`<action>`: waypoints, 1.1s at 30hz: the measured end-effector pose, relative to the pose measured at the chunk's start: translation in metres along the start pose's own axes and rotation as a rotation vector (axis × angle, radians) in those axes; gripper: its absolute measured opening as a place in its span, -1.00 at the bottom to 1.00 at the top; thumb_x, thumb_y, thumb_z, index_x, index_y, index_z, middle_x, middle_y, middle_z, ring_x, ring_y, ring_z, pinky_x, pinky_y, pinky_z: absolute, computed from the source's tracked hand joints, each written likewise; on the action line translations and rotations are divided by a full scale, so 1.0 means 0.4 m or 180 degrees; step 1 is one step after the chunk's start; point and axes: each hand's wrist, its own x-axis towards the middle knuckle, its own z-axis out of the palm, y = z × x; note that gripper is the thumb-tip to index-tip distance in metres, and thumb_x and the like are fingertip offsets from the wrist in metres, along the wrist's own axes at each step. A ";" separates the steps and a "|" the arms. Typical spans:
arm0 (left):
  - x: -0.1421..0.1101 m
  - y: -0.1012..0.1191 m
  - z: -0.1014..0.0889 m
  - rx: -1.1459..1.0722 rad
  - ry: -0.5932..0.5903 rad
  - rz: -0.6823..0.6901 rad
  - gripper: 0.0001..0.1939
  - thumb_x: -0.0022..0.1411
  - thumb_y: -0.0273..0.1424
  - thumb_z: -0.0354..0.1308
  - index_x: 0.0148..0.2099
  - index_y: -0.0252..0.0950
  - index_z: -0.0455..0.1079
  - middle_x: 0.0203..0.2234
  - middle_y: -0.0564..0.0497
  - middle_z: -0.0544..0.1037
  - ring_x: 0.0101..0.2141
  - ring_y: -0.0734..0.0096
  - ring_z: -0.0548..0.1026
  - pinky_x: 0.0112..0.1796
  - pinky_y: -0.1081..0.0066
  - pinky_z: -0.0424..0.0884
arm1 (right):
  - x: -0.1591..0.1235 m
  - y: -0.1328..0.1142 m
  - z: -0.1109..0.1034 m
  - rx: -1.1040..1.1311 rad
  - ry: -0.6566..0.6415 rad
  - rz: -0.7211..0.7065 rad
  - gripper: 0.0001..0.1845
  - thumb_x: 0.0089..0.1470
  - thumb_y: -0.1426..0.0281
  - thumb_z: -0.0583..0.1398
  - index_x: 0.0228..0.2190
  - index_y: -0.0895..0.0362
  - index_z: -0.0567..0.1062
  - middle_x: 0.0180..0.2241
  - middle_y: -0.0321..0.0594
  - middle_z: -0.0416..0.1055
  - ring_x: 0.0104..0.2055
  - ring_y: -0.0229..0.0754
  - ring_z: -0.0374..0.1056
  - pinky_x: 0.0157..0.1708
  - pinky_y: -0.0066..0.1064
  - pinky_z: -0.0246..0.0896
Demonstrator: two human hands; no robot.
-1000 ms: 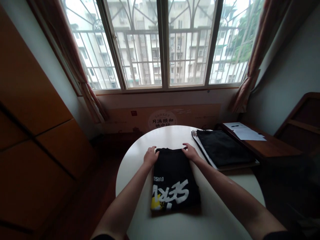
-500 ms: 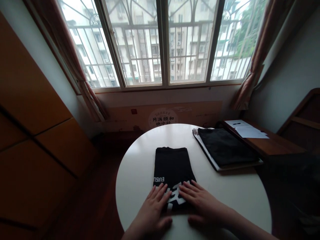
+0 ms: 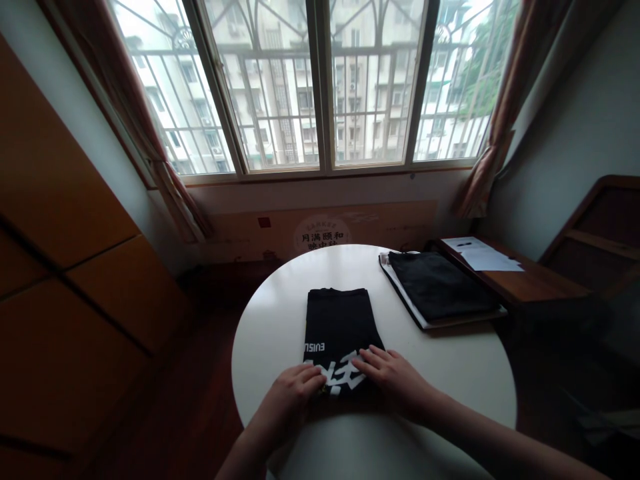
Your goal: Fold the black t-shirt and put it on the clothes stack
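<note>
A folded black T-shirt (image 3: 339, 320) with white lettering lies on a round white table (image 3: 270, 333). At its near left corner my left hand (image 3: 295, 387) has its fingers bent over the cloth, with the thumb out of sight. Across from it, my right hand (image 3: 393, 377) grips the near right edge, fingertips on the large white print and thumb hidden. Beneath the near edge of the shirt there is a dark shadow.
A stack of black and white folded cloth (image 3: 440, 287) rests on the table's right side. Behind it, papers (image 3: 483, 253) lie on a brown wooden surface (image 3: 540, 283). A barred window with curtains (image 3: 173, 193) faces me, and wooden cabinets (image 3: 100, 287) stand left.
Both hands have gone from lying flat on the shirt to closing around its near corners. My left hand has slid left, and the thumbs have gone out of sight. The view has shifted slightly.
</note>
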 end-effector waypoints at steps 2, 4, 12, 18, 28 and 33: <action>0.000 -0.009 0.006 -0.0112 0.0057 -0.0034 -0.44 0.11 -0.69 0.05 0.10 -0.18 0.50 0.07 -0.04 0.59 0.11 0.12 0.48 0.15 0.08 0.40 | -0.007 0.003 0.002 0.0041 0.0073 0.0046 -0.30 0.13 0.57 0.14 0.30 0.05 0.31 0.29 0.06 0.31 0.32 0.23 0.23 0.14 0.10 0.32; -0.001 -0.017 0.013 -0.0242 0.0127 -0.0087 -0.43 0.03 -0.68 0.08 0.06 -0.19 0.52 0.07 -0.05 0.58 0.09 0.11 0.48 0.18 0.06 0.36 | -0.015 0.013 0.007 0.0098 0.0259 0.0010 -0.35 0.15 0.58 0.11 0.26 0.06 0.38 0.24 0.01 0.38 0.28 0.16 0.28 0.15 0.02 0.33; -0.002 -0.035 0.008 -0.0699 0.0100 -0.0387 -0.25 -0.06 -0.66 0.11 0.21 -0.15 0.45 0.16 -0.07 0.49 0.16 0.09 0.39 0.21 0.06 0.33 | -0.029 0.078 0.036 0.0259 0.0620 -0.0234 -0.49 0.19 0.58 0.09 0.08 -0.02 0.56 0.12 -0.15 0.52 0.19 0.08 0.39 0.09 -0.10 0.37; 0.012 -0.036 -0.015 -0.0642 0.0062 -0.0327 -0.38 0.00 -0.71 0.06 0.03 -0.13 0.59 0.17 -0.06 0.49 0.18 0.12 0.38 0.20 0.09 0.34 | -0.012 0.108 0.042 0.0940 0.0815 -0.0359 -0.67 0.18 0.44 0.20 -0.05 0.02 0.62 0.07 -0.11 0.55 0.12 0.00 0.44 0.11 -0.19 0.35; 0.023 -0.085 0.008 -0.0712 0.0383 -0.0296 -0.60 0.22 -0.56 0.12 -0.01 -0.10 0.63 0.17 -0.09 0.51 0.21 0.06 0.39 0.21 0.00 0.34 | -0.009 0.142 0.068 0.1611 0.0887 -0.0449 -0.63 0.02 0.32 0.29 -0.09 0.08 0.61 0.11 0.01 0.52 0.24 0.13 0.35 0.23 -0.01 0.22; 0.027 -0.087 -0.011 -0.1149 0.0471 -0.0301 -0.73 0.26 -0.41 0.17 -0.06 -0.11 0.64 0.15 -0.11 0.53 0.20 0.03 0.40 0.19 0.05 0.36 | -0.021 0.129 0.039 0.2078 0.1046 -0.0441 -0.68 0.05 0.32 0.29 -0.12 0.10 0.61 0.03 0.03 0.56 0.16 0.14 0.42 0.18 -0.03 0.28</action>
